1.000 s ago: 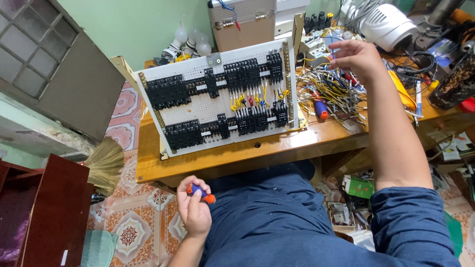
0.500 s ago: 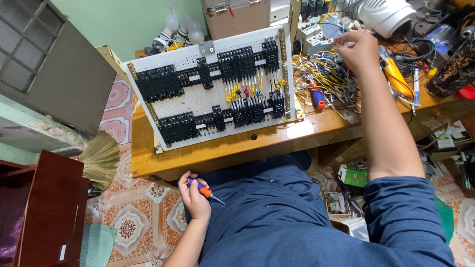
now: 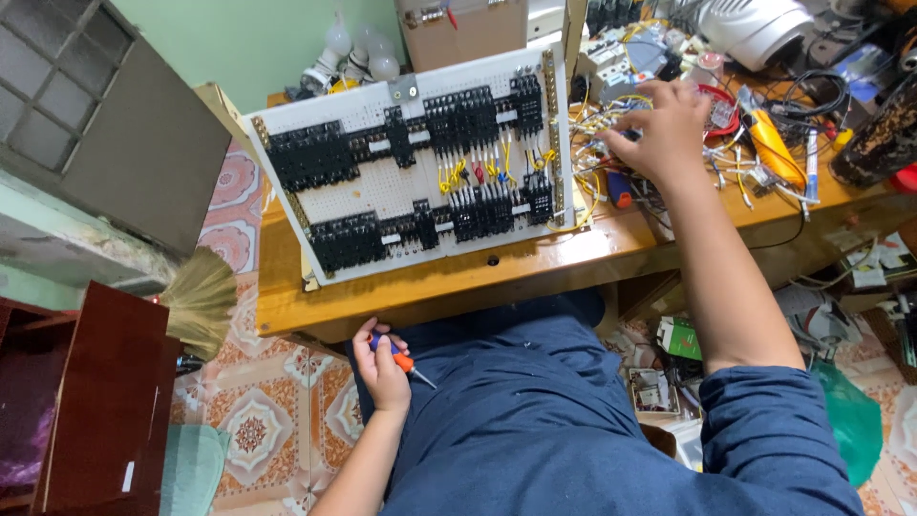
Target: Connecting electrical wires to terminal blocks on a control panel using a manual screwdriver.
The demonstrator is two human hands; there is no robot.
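Down at lower centre, the left hand (image 3: pixel 380 368) is curled around a small screwdriver (image 3: pixel 406 361) beside the lap. Farther up, the white panel (image 3: pixel 420 162) leans on the counter (image 3: pixel 458 287). At upper right, the right hand (image 3: pixel 664 134), fingers spread, touches loose wires (image 3: pixel 611 119); picking one strand slowly probably avoids snagging its neighbours.
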